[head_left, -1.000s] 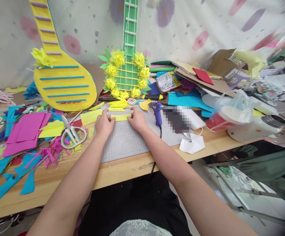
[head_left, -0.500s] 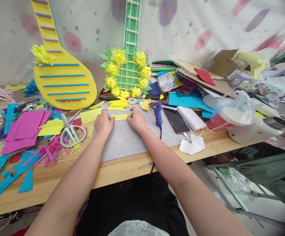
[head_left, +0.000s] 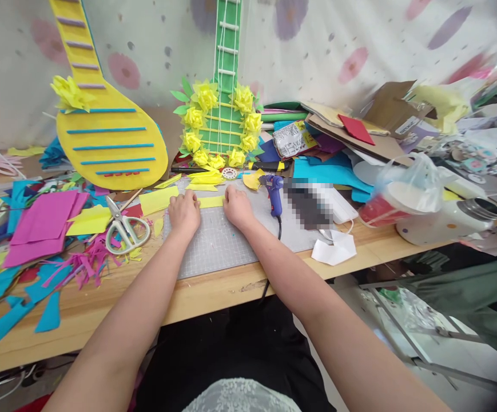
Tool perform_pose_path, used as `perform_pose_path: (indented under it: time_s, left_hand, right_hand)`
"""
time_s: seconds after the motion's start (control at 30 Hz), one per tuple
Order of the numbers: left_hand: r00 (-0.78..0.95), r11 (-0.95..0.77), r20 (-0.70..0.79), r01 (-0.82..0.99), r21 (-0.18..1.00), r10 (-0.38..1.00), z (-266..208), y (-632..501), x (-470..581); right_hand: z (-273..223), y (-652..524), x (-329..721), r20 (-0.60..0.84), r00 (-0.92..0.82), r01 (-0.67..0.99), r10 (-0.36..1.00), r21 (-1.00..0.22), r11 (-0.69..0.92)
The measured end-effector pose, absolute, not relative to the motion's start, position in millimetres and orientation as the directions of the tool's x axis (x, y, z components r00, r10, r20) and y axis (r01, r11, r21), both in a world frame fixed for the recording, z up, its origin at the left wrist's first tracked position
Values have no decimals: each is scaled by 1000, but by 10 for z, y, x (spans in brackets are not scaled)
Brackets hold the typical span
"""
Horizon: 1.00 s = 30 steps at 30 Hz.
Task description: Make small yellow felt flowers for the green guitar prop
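Observation:
A narrow yellow paper strip point(head_left: 211, 202) lies across the top part of the grey cutting mat point(head_left: 214, 246). At its left end my left hand point(head_left: 183, 213) is closed on it, with the fingers curled over the paper. My right hand point(head_left: 237, 207) pinches the right end; its fingertips are partly hidden behind the hand. Just beyond the hands are folded yellow paper pieces point(head_left: 204, 179). A purple glue gun point(head_left: 275, 197) stands to the right of my right hand. Left of my left hand are a wider yellow paper sheet point(head_left: 159, 200) and white-handled scissors point(head_left: 127, 232).
Behind the mat stand a yellow paper guitar point(head_left: 113, 140) and a green one point(head_left: 225, 129) ringed with yellow flowers. Coloured paper scraps point(head_left: 44, 226) cover the left side. A blurred-out dark object point(head_left: 308, 205), a bagged cup point(head_left: 398, 200) and a white jar point(head_left: 441, 224) are at right.
My left hand has shifted slightly along the strip, its fingers now curled more closely together. My right hand has stayed nearly in place on the other end. The view has tilted a little.

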<state>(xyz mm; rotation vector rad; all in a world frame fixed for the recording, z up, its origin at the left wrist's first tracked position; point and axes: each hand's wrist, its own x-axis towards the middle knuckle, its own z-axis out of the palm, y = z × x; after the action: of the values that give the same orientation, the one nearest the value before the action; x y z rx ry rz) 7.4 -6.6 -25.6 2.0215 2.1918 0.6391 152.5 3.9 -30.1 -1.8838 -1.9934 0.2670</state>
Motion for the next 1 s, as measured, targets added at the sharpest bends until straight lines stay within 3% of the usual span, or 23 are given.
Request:
perform_pose_path:
  time_s: [0.27, 0.7, 1.0]
  left_hand:
    - [-97, -2, 282, 943, 333, 954, -325, -68, 84]
    - [-110, 17, 305, 956, 291, 946, -311, -84, 136]
    - [-114, 29, 301, 962, 273, 947, -312, -111, 144]
  right_hand:
    - [-323, -3, 1496, 173, -93, 952, 980, -274, 139]
    - [-295, -81, 1340, 266, -78, 967, 961, -214, 137]
    - [-239, -95, 1517, 195, 31, 958, 980, -286, 27]
